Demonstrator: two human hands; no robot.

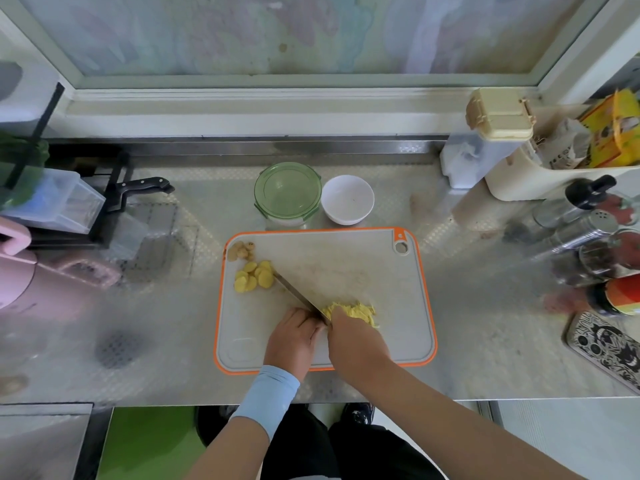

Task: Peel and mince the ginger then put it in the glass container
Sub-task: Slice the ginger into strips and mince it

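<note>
Fingers (pixel 338 321) of the right hand (pixel 356 341) clench a steel-bladed knife (pixel 294 292) — mincing yellow ginger shreds (pixel 353 310). Left hand (pixel 294 337) curls beside it, likely steadying; grasp unclear.

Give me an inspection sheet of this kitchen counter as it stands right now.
Surface: steel counter, orange-rimmed board on it.
Job's things: ginger slices and peel at board's far left; shreds by the knife; container lidded, beside bowl.
Clutter: jars right, rack left.
Hands: right hand grips knife; left hand beside blade, grip unclear.
Cables: nothing seen.
Surroundings: window behind.
</note>
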